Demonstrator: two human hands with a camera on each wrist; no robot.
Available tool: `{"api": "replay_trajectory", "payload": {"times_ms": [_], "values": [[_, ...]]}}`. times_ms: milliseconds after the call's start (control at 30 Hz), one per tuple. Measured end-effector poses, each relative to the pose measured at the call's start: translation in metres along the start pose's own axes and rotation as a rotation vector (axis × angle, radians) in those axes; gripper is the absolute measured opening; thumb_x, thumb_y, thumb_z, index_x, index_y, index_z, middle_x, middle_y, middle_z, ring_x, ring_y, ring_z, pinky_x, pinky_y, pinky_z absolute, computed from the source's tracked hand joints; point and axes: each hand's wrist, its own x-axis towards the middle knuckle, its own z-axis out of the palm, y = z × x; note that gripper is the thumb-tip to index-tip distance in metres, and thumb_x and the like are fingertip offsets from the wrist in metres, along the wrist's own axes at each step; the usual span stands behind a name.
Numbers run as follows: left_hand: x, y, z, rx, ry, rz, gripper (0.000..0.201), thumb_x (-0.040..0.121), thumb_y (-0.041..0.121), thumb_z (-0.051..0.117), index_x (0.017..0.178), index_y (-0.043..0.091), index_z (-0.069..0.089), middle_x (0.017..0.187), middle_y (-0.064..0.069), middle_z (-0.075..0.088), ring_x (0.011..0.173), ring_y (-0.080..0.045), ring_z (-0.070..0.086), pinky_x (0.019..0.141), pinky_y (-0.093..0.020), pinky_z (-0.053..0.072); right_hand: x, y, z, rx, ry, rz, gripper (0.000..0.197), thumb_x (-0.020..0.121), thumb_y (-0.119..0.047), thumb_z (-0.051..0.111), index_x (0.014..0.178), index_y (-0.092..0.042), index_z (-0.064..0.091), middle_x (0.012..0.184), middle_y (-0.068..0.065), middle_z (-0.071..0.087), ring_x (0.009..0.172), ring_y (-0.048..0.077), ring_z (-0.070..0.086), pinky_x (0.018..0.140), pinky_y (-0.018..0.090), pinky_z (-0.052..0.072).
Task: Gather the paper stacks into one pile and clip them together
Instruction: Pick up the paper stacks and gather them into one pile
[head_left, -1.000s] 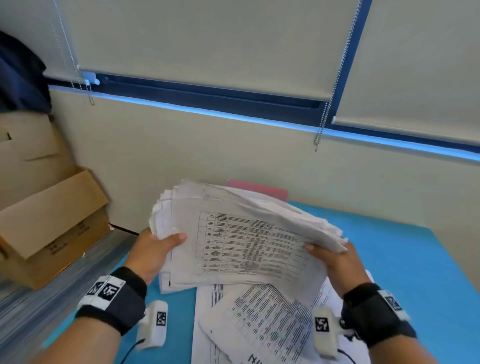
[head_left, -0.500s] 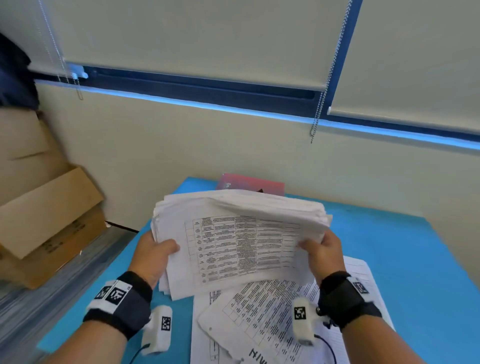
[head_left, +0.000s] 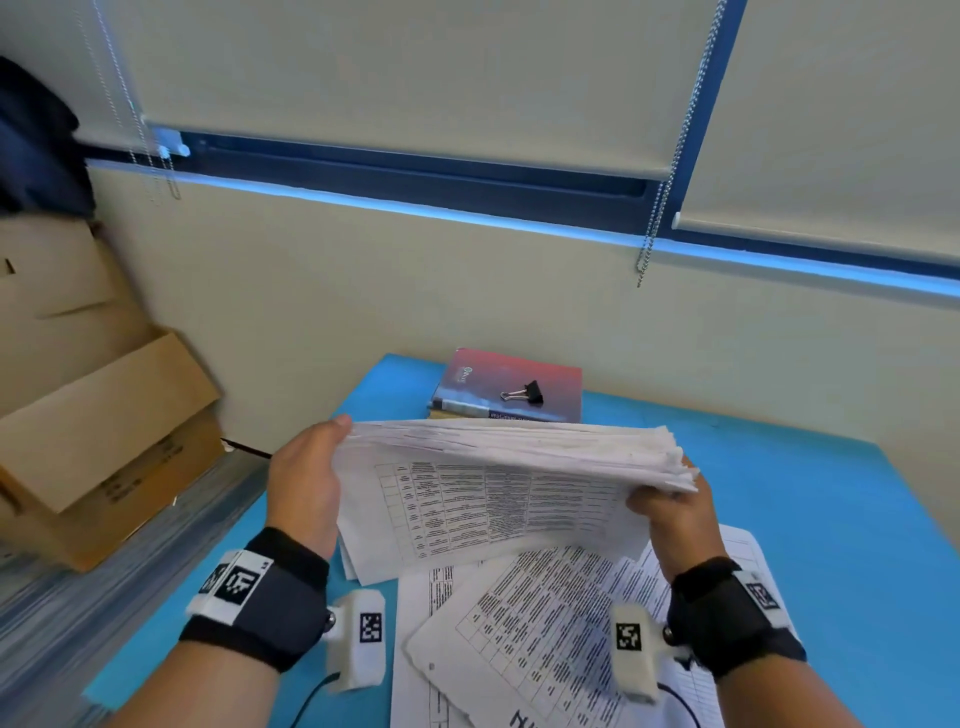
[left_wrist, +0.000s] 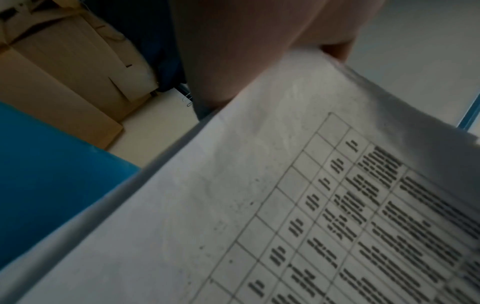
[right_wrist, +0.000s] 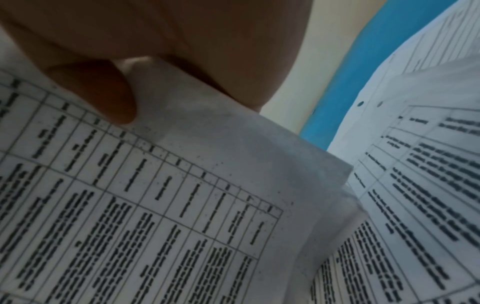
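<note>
Paper stack (head_left: 498, 467), gripped by both hands (head_left: 306, 483) (head_left: 675, 512), now tilted flatter, revealing binder clip (head_left: 524, 393).

Held paper stack (head_left: 511, 467) blocks reach to binder clip (head_left: 524, 393); right tabletop (head_left: 831, 519) open.

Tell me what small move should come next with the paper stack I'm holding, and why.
Probably lower the held stack onto the loose sheets on the table. Both the left hand and right hand are busy, papers remain ungathered, and the binder clip waits on the book.
</note>
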Motion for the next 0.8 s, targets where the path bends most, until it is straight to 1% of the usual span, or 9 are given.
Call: {"api": "replay_trajectory", "payload": {"times_ms": [133, 233, 300, 433, 533, 567, 633, 700, 800], "values": [[0.005, 0.004, 0.000, 0.033, -0.029, -0.013, 0.015, 0.090, 0.022, 0.059, 0.087, 0.008, 0.063, 0.086, -0.014, 0.061, 0.081, -0.024, 0.058, 0.072, -0.033, 0.045, 0.000, -0.002, 0.001, -0.078, -0.039, 0.004, 0.035, 0.059, 0.008, 0.065, 0.083, -0.017, 0.071, 0.078, -0.013, 0.074, 0.074, 0.002, 0.066, 0.069, 0.021, 0.053], [0.011, 0.016, 0.000, 0.173, -0.017, 0.054, 0.011, 0.093, 0.013, 0.059, 0.084, 0.015, 0.066, 0.090, -0.004, 0.065, 0.088, -0.020, 0.059, 0.071, -0.024, 0.048, 0.000, -0.006, 0.002, -0.154, -0.090, 0.000, 0.037, 0.070, 0.011, 0.074, 0.069, -0.026, 0.073, 0.068, -0.018, 0.073, 0.065, -0.006, 0.066, 0.062, 0.011, 0.051], [0.017, 0.028, -0.003, 0.318, -0.029, 0.132, 0.007, 0.090, 0.019, 0.065, 0.097, 0.019, 0.066, 0.098, -0.001, 0.064, 0.096, -0.020, 0.057, 0.076, -0.023, 0.046, 0.001, -0.008, 0.002, -0.191, -0.080, -0.013, 0.040, 0.073, 0.013, 0.073, 0.067, -0.027, 0.071, 0.065, -0.019, 0.072, 0.061, -0.007, 0.064, 0.059, 0.010, 0.049], [0.012, 0.059, -0.006, 1.140, -0.341, 0.528, 0.090, 0.065, 0.059, 0.064, 0.147, 0.033, 0.039, 0.145, 0.004, 0.044, 0.134, -0.016, 0.039, 0.114, -0.035, 0.030, -0.002, -0.021, 0.009, -0.202, -0.073, -0.061, 0.049, 0.077, 0.012, 0.071, 0.062, -0.035, 0.075, 0.067, -0.017, 0.073, 0.063, -0.004, 0.064, 0.060, 0.012, 0.051], [-0.008, 0.076, 0.021, 1.618, -0.618, 0.757, 0.105, 0.062, 0.068, 0.053, 0.155, 0.037, 0.014, 0.161, 0.002, 0.027, 0.148, -0.019, 0.023, 0.121, -0.038, 0.018, -0.009, -0.052, 0.024, -0.190, -0.164, -0.153, 0.042, 0.078, 0.004, 0.072, 0.066, -0.036, 0.076, 0.069, -0.022, 0.072, 0.066, -0.007, 0.065, 0.061, 0.011, 0.050], [-0.010, 0.076, 0.028, 1.659, -0.682, 0.768, 0.096, 0.066, 0.064, 0.055, 0.152, 0.040, 0.020, 0.154, 0.004, 0.039, 0.142, -0.018, 0.034, 0.116, -0.035, 0.028, -0.011, -0.065, 0.031, -0.178, -0.212, -0.188, 0.034, 0.076, -0.001, 0.070, 0.067, -0.033, 0.074, 0.067, -0.024, 0.071, 0.065, -0.009, 0.065, 0.059, 0.008, 0.049], [-0.011, 0.076, 0.036, 1.603, -0.759, 0.782, 0.048, 0.076, 0.049, 0.057, 0.124, 0.046, 0.051, 0.114, 0.011, 0.067, 0.106, -0.016, 0.061, 0.088, -0.031, 0.048, -0.011, -0.088, 0.043, -0.149, -0.296, -0.250, 0.026, 0.071, -0.005, 0.063, 0.078, -0.028, 0.073, 0.070, -0.027, 0.071, 0.071, -0.011, 0.066, 0.063, 0.008, 0.049], [-0.008, 0.075, 0.034, 1.457, -0.738, 0.701, 0.013, 0.083, 0.038, 0.057, 0.093, 0.032, 0.062, 0.078, 0.006, 0.068, 0.074, -0.016, 0.063, 0.066, -0.036, 0.051, -0.010, -0.102, 0.052, -0.177, -0.289, -0.301, 0.025, 0.070, -0.009, 0.066, 0.086, -0.026, 0.074, 0.079, -0.023, 0.073, 0.080, -0.007, 0.068, 0.072, 0.014, 0.053], [-0.005, 0.075, 0.025, 1.094, -0.615, 0.587, 0.018, 0.087, 0.034, 0.066, 0.078, 0.018, 0.071, 0.055, 0.007, 0.057, 0.047, -0.008, 0.047, 0.048, -0.026, 0.040, 0.000, -0.109, 0.050, -0.396, 0.133, -0.426, 0.033, 0.072, -0.022, 0.076, 0.100, -0.031, 0.061, 0.096, -0.018, 0.064, 0.091, -0.011, 0.056, 0.082, 0.005, 0.041]]}}
